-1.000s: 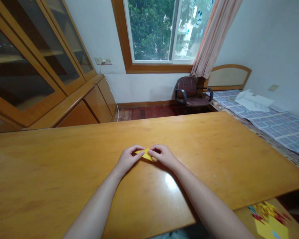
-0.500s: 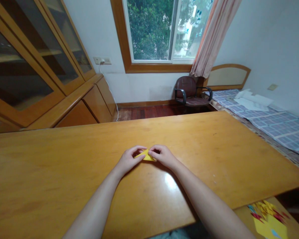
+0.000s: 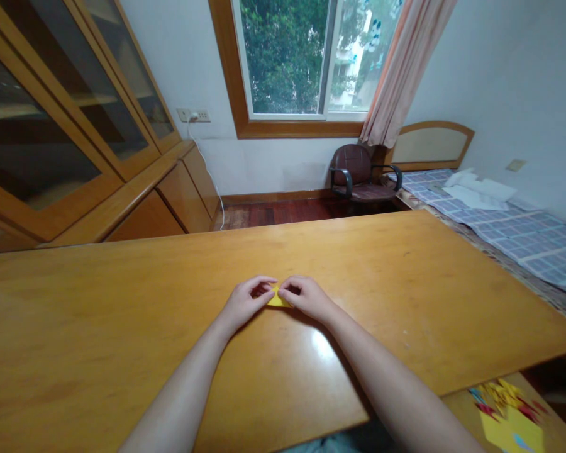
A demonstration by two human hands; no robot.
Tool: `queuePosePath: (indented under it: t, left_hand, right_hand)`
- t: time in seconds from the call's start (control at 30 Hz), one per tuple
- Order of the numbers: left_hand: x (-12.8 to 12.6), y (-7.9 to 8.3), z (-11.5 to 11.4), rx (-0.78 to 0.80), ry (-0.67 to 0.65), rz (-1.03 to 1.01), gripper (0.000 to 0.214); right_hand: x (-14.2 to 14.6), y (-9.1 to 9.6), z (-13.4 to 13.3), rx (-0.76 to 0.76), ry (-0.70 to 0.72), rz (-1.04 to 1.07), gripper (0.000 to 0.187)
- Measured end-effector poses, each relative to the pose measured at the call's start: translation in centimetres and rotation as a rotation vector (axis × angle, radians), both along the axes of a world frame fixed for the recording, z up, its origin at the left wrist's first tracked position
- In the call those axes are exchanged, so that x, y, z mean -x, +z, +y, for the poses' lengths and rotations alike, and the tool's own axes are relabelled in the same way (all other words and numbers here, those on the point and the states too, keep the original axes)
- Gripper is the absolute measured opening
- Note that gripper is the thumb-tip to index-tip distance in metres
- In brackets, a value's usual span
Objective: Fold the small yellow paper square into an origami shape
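Observation:
A small piece of folded yellow paper [image 3: 278,300] is between my two hands, just above or on the wooden tabletop. My left hand [image 3: 248,301] grips its left side, with the thumb on the near face and the fingers curled behind. On the other side my right hand [image 3: 307,294] pinches the paper between thumb and fingertips. The thumbs are close together near the paper's middle. Fingers cover much of the paper, so its full folded shape is hidden.
The wooden table [image 3: 122,314] spreads wide around my hands. Lower right, a lower surface holds yellow paper sheets [image 3: 514,431] and several small folded coloured pieces [image 3: 502,396]. Beyond the table stand a chair [image 3: 358,173], a bed [image 3: 514,226] and a glass-doored cabinet [image 3: 75,126].
The yellow paper has shifted in my fingers; its left point no longer shows beside my left thumb. My right thumb has moved slightly left and down. Both arms stay nearly still.

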State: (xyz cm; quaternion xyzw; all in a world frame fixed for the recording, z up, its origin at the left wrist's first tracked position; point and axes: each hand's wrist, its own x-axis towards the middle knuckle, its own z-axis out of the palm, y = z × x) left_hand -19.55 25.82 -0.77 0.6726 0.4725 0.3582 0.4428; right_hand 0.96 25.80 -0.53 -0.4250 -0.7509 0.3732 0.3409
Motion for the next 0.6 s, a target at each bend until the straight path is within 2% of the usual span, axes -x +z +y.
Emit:
queuePosePath:
  t: [0.2,0.47,0.6]
  left_hand:
    - [0.08,-0.15,0.06,-0.027,0.021,-0.011,0.030]
    - [0.18,-0.47,0.37,-0.006,0.056,-0.102,0.032]
    - [0.22,-0.52,0.44,0.005,0.057,-0.113,0.033]
  right_hand:
    - [0.10,-0.28,0.08,0.005,0.016,-0.032,0.016]
    - [0.07,0.24,0.01,0.085,0.005,-0.012,0.016]
    - [0.21,0.46,-0.02,0.068,0.017,-0.068,0.019]
